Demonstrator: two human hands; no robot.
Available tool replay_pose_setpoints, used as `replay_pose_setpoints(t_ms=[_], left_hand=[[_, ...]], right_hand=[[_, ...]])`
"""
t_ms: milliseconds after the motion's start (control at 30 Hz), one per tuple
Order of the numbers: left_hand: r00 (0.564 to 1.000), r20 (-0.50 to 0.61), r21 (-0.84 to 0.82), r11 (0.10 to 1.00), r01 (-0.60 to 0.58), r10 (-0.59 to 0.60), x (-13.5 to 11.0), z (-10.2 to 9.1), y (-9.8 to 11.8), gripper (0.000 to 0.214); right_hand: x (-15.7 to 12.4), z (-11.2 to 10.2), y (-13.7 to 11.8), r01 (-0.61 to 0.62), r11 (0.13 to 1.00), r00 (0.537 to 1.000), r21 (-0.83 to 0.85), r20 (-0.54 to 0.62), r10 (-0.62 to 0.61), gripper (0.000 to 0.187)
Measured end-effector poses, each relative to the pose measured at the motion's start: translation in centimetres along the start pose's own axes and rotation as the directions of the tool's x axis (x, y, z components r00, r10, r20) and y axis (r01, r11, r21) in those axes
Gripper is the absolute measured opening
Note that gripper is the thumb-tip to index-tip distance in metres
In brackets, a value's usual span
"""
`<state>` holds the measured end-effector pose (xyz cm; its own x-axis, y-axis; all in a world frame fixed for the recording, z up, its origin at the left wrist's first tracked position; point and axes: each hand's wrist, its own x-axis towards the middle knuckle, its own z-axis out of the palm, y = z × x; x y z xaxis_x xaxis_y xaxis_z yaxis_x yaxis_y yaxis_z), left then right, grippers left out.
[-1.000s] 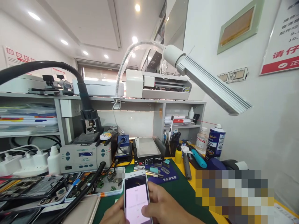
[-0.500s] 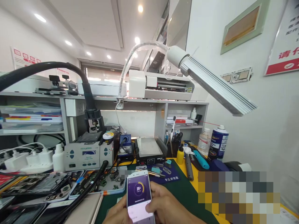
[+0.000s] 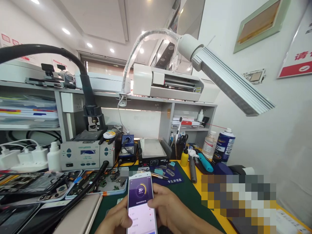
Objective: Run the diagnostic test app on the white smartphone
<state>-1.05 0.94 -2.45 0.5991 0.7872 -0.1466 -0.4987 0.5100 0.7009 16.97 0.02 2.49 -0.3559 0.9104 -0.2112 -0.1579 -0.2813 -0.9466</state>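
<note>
A white smartphone (image 3: 140,196) stands upright between my two hands at the bottom middle, its lit screen facing me. The screen has a purple top with a round dial reading 35 and a white list beneath. My left hand (image 3: 115,216) is wrapped round the phone's left edge, the thumb by the lower screen. Round the right edge, my right hand (image 3: 168,204) grips the phone, its thumb lying over the screen's edge. Fingers behind the phone are mostly hidden.
A green mat (image 3: 190,203) covers the bench. At left are a tray of circuit boards (image 3: 114,185), several dismantled phones and a grey soldering station (image 3: 85,154) with a black hose. Behind stand a heating plate (image 3: 152,149) and spray can (image 3: 224,146). A lamp (image 3: 234,78) hangs above right.
The view has shifted, so the bench things sit a little further left and higher. On the phone's screen, list rows now show below the dial. Both hands still hold the phone.
</note>
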Motion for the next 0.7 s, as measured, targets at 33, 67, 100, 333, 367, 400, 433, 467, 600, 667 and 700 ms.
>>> replay_pose_setpoints(t_ms=[33, 67, 100, 333, 367, 400, 433, 467, 600, 667, 700], left_hand=[[1.0, 0.001, -0.005, 1.0, 0.002, -0.002, 0.0, 0.0, 0.0, 0.069], [1.0, 0.002, -0.01, 1.0, 0.003, -0.003, 0.0, 0.0, 0.0, 0.07], [1.0, 0.004, -0.014, 1.0, 0.003, -0.003, 0.0, 0.0, 0.1, 0.07], [1.0, 0.008, -0.051, 0.999, 0.002, -0.002, 0.0, 0.2, 0.0, 0.072], [1.0, 0.009, -0.061, 0.998, 0.004, -0.003, 0.1, 0.2, -0.1, 0.072], [1.0, 0.01, -0.071, 0.997, 0.004, -0.004, 0.1, 0.2, -0.2, 0.071], [1.0, 0.009, -0.082, 0.997, 0.003, -0.002, 0.1, 0.2, -0.3, 0.07], [1.0, 0.008, -0.091, 0.996, 0.0, 0.001, 0.1, 0.2, -0.4, 0.069], [0.999, 0.031, -0.12, 0.992, -0.036, 0.04, 0.1, 0.7, -0.7, 0.066], [0.997, 0.045, -0.134, 0.99, -0.051, 0.058, 0.0, 1.2, -0.6, 0.065], [0.997, 0.041, -0.132, 0.99, -0.054, 0.06, -0.1, 1.5, -0.5, 0.064]], right_hand=[[-0.1, 0.1, -0.1, -0.001, 1.0, 1.0, 0.009, 0.001, 0.001, 0.055], [-0.2, 0.1, -0.2, 0.002, 1.0, 1.0, 0.016, 0.006, -0.002, 0.055], [-0.3, 0.2, -0.3, 0.007, 1.0, 1.0, 0.021, 0.015, -0.008, 0.054], [-0.5, 0.1, -0.3, 0.013, 1.0, 0.999, 0.017, 0.029, -0.014, 0.052], [-0.5, 0.1, -0.3, 0.009, 1.0, 1.0, 0.014, 0.024, -0.009, 0.053], [-0.4, 0.1, -0.2, 0.007, 1.0, 1.0, 0.013, 0.021, -0.008, 0.053], [-0.4, 0.1, -0.3, 0.008, 1.0, 1.0, 0.012, 0.021, -0.008, 0.053], [-0.4, 0.2, -0.3, 0.009, 1.0, 1.0, 0.013, 0.023, -0.01, 0.054], [-0.3, 0.2, -0.4, 0.014, 1.0, 1.0, 0.01, 0.024, -0.014, 0.053], [-0.4, 0.2, -0.4, 0.019, 1.0, 0.999, 0.012, 0.035, -0.019, 0.052], [-0.5, 0.2, -0.4, 0.023, 1.0, 0.999, 0.014, 0.045, -0.023, 0.052]])
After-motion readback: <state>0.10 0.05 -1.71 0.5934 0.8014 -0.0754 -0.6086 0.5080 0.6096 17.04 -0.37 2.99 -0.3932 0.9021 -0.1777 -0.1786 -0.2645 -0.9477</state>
